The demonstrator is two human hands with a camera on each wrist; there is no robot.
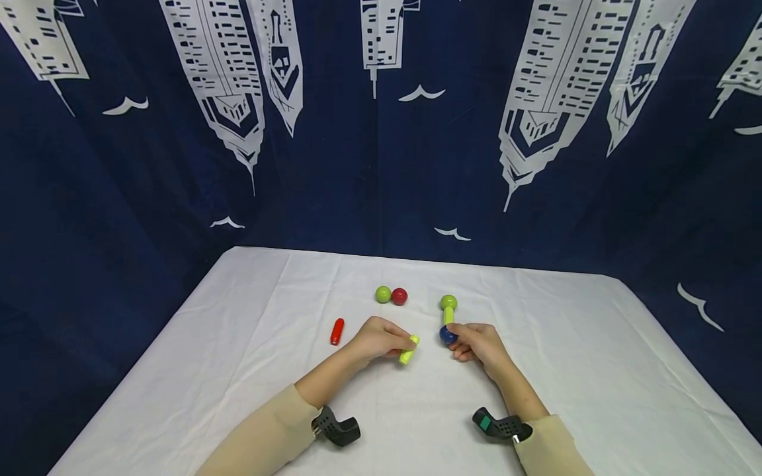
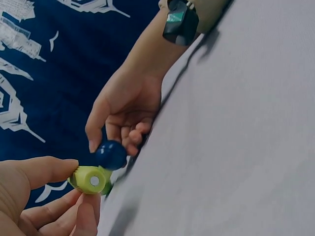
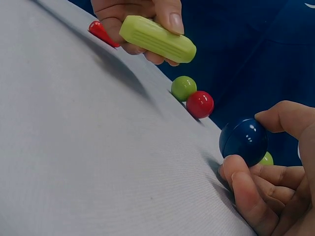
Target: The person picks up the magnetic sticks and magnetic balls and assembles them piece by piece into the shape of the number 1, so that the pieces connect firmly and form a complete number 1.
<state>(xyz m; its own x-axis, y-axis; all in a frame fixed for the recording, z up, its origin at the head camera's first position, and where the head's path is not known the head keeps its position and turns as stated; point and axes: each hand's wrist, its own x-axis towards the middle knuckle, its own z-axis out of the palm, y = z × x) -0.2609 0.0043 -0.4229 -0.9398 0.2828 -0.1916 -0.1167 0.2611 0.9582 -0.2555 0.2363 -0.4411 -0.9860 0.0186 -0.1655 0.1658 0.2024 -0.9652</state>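
My left hand (image 1: 379, 338) pinches a yellow-green magnetic rod (image 3: 157, 39) between thumb and fingers. A small silvery disc shows at the rod's end in the left wrist view. To the right, my right hand (image 1: 481, 344) pinches a dark blue ball (image 3: 244, 141) with its thumb and fingers. That ball sits at the near end of another yellow-green rod (image 1: 449, 316), whose far end meets a green ball (image 1: 449, 302). The two hands are apart, with a gap between the held rod and the blue ball.
Behind the hands, a second green ball (image 1: 383, 294) and a red ball (image 1: 399, 296) lie side by side. A red rod (image 1: 337, 331) lies left of my left hand. White cloth covers the table (image 1: 268, 317); a dark blue printed curtain (image 1: 381, 165) hangs beyond it.
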